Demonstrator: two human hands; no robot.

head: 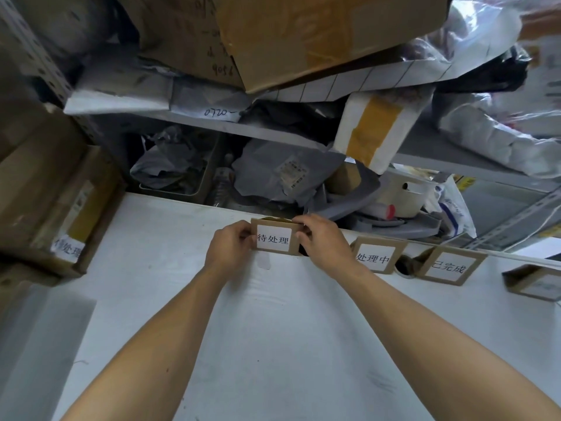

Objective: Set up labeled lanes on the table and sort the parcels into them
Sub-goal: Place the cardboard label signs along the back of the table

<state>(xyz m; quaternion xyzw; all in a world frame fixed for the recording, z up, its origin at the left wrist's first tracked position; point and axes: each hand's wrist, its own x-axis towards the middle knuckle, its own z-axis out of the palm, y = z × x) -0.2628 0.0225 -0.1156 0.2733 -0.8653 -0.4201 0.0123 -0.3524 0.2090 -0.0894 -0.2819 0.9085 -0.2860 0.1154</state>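
Cluttered parcel shelves behind white desk [273, 329]. My left hand [229, 250] and right hand [323, 241] pinch 待处理 sign [274, 238] at frame centre, desk's far edge. Risk I see: sign tips off back edge, or knocks neighbouring 处理中 sign [376, 256].

Both hands meet at the far edge of the table [273, 329]. The left hand [227, 249] and the right hand [321, 241] hold one upright label card [274, 238] between them, the left hand at its left edge, the right hand at its right edge and top. Just right of the right hand stands a second label card [376, 257], then a third [449, 265], and a fourth [534, 282] further right, all along the same edge. Well left of the left hand sits a cardboard box [54, 208]. Beyond the hands, behind the table, a shelf [212, 124] carries stacked parcels [303, 34], with bagged parcels [282, 174] beneath it.
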